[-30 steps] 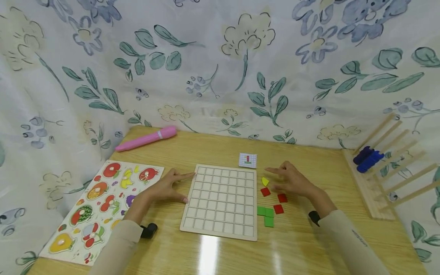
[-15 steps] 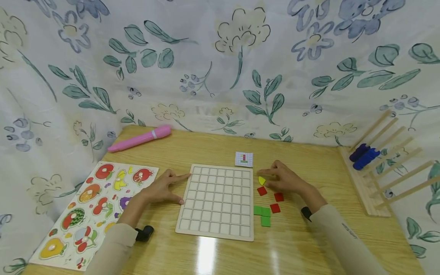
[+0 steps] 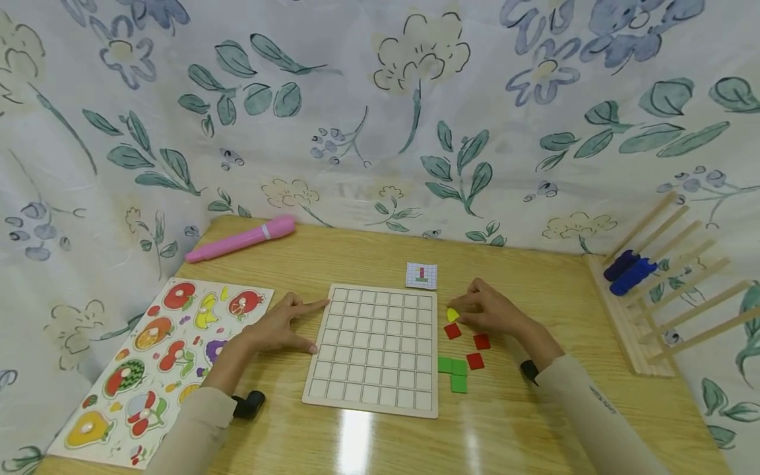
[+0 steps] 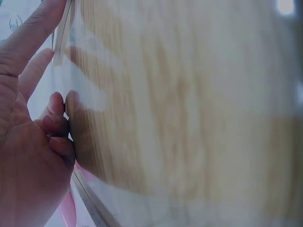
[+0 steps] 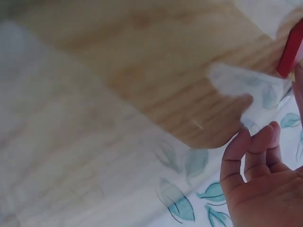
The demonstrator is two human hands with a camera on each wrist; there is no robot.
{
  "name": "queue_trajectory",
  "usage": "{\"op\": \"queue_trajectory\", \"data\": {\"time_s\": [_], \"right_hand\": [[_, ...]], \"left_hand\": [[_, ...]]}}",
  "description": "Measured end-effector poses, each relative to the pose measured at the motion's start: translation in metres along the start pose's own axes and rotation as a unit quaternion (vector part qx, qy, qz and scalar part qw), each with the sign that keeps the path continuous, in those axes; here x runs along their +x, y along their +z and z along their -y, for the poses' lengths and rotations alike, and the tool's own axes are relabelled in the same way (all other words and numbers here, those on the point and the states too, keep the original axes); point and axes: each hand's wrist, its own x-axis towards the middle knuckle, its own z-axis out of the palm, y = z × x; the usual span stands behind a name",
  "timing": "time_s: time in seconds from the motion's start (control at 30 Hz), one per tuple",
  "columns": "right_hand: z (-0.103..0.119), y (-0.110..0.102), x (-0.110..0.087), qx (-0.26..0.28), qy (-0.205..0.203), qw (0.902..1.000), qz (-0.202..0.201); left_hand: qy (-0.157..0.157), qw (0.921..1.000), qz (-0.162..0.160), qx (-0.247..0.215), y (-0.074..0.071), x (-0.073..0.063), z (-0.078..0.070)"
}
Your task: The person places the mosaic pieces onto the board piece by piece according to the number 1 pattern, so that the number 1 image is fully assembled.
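Note:
A pale wooden grid board lies flat on the table. Thumb and index finger of my left hand are spread along its left edge, touching it, while in the left wrist view the other fingers bend against the tabletop. Right of the board, my right hand pinches a small yellow piece between thumb and index finger, low over the table. Close by lie a red square tile, two more red tiles and several green tiles. The small pattern card is behind the board.
At left lies a fruit puzzle board, with a pink wand-shaped object behind it. A wooden rack of pegs holding blue pieces stands at right. The floral curtain borders the back of the table.
My right hand has come down and its fingers have closed on the yellow piece. The left hand keeps its place at the board's edge. The head view has shifted slightly.

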Motion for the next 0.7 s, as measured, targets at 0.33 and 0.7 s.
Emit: {"op": "queue_trajectory", "data": {"time_s": [0.33, 0.7], "right_hand": [[0.0, 0.003, -0.006, 0.004, -0.012, 0.9993, -0.036], [0.008, 0.004, -0.013, -0.002, 0.009, 0.9979, -0.064]], "left_hand": [[0.006, 0.9999, -0.008, 0.006, 0.001, 0.0, 0.002], [0.005, 0.9998, -0.013, 0.016, 0.002, -0.001, 0.001]]}}
